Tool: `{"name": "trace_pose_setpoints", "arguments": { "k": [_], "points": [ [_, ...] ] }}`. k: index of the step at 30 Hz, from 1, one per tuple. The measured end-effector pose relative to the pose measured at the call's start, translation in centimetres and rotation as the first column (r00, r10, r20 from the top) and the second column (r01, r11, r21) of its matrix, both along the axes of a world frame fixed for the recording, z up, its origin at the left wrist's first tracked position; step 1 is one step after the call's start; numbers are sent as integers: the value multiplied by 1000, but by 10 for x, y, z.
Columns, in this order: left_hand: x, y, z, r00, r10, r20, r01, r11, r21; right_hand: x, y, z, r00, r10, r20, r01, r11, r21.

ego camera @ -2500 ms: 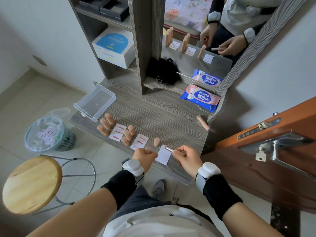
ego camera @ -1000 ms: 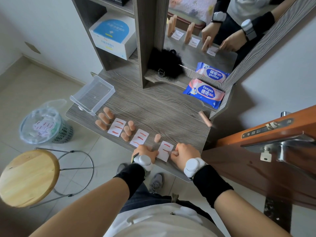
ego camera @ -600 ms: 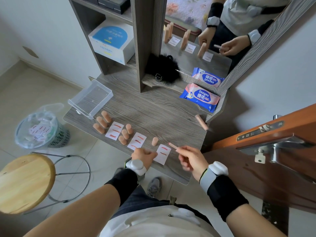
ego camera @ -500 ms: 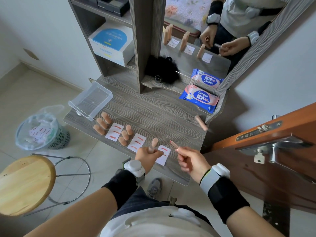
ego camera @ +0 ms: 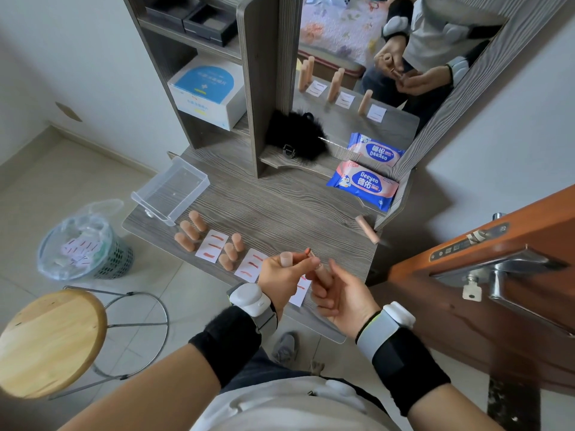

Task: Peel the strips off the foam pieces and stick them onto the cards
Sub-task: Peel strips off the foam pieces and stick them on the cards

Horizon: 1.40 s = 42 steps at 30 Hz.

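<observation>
My left hand grips a short peach foam piece upright above the desk's front edge. My right hand pinches a slim foam piece with a red end and touches the left fingers. Under both hands lies a white card, mostly hidden. Two more cards carry red strips. Foam pieces stand in two groups of three beside them.
A clear plastic box sits at the desk's left corner. A wipes packet and a loose foam piece lie at the right. A bin and a wooden stool stand left, a door right.
My left hand lifted the foam piece that stood beside the nearest card. My right hand rose from pressing the card, and both hands met above it.
</observation>
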State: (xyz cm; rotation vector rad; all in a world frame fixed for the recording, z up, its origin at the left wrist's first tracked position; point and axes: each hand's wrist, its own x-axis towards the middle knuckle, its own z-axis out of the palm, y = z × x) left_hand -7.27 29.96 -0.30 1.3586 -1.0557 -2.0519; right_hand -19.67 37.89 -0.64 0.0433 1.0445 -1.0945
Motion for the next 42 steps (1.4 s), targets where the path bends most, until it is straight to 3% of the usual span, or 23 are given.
{"name": "trace_pose_setpoints", "arguments": {
  "k": [5,9,15,21,25,37,42],
  "points": [
    [-2,2,9,997,3,-71,-4,1000,-9,1,0,1,998,-70,-6,70,996,-47],
    [-2,-2,7,1000,20,23,-19,999,-27,0,1,3,991,-97,-90,85,988,-131],
    [0,-3,7,999,-27,-22,25,997,-74,-2,-2,5,994,-51,-95,47,998,-50],
    [1,-4,6,998,18,58,-16,999,-27,-5,0,4,982,-70,-177,50,992,-117],
    [1,-5,4,998,25,59,-22,999,-46,-7,0,3,985,-21,-170,10,998,-64],
    [4,-7,6,998,51,32,-48,994,-95,-5,-1,0,983,-81,-164,57,988,-144],
    [8,-6,3,988,-71,139,98,976,-196,-5,-5,5,966,-160,-205,138,984,-116]
  ]
}}
